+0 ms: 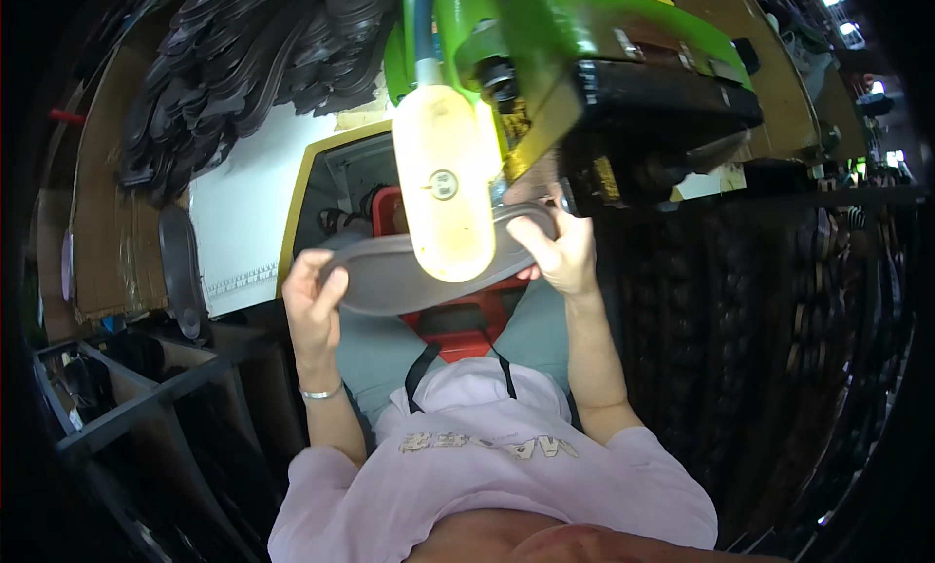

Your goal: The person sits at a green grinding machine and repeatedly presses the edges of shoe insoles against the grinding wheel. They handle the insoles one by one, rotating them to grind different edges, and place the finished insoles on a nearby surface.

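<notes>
A dark grey shoe sole (375, 279) is held roughly level in front of me, its right end a little higher. My left hand (314, 290) pinches the left end between thumb and fingers. Near the other end, my right hand (557, 249) grips the sole with the thumb on top. That end lies close under the head of a green machine (633, 32), whose lower part is dark. A bright oblong lamp (448, 237) hangs in front and hides the middle of the sole. Whether the sole touches the machine, I cannot tell.
Stacked dark soles (214, 71) lie on the white tabletop (243, 198) at the far left. A single sole (180, 266) rests at its left edge. Divided grey racks (146, 402) stand at lower left. Rows of dark footwear parts (721, 310) fill the right side.
</notes>
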Action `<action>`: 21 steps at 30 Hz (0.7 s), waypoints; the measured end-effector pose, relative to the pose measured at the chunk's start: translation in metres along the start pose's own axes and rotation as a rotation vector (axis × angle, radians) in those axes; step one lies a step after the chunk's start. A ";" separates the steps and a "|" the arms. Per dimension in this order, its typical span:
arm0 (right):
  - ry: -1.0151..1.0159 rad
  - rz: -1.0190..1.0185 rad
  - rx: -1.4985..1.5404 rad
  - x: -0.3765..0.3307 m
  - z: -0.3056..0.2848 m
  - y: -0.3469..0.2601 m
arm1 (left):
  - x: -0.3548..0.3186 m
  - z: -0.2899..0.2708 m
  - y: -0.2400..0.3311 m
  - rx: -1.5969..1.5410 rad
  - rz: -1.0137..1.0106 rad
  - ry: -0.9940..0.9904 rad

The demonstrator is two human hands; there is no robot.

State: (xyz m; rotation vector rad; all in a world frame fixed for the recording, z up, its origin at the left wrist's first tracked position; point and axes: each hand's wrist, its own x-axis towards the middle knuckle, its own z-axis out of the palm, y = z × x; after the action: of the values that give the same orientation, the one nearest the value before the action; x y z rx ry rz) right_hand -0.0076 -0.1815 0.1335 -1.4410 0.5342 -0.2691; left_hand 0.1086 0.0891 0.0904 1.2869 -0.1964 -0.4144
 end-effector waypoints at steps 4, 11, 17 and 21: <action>-0.034 -0.199 0.094 0.010 0.014 0.005 | -0.051 -0.017 -0.048 0.011 -0.265 -0.089; 0.070 -0.381 0.086 0.013 0.024 -0.002 | -0.091 0.102 -0.094 -0.017 -0.546 -0.266; 0.005 -0.370 -0.321 -0.003 -0.034 -0.013 | -0.062 0.064 -0.083 0.400 -0.172 -0.339; 0.664 -0.201 -0.254 -0.012 -0.110 -0.039 | -0.008 -0.040 -0.001 1.161 0.197 0.306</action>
State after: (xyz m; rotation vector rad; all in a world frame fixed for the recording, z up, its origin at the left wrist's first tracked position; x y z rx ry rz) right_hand -0.0675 -0.2758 0.1692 -1.6460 0.9868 -0.8834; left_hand 0.1157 0.1274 0.0793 2.4176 -0.3183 0.1291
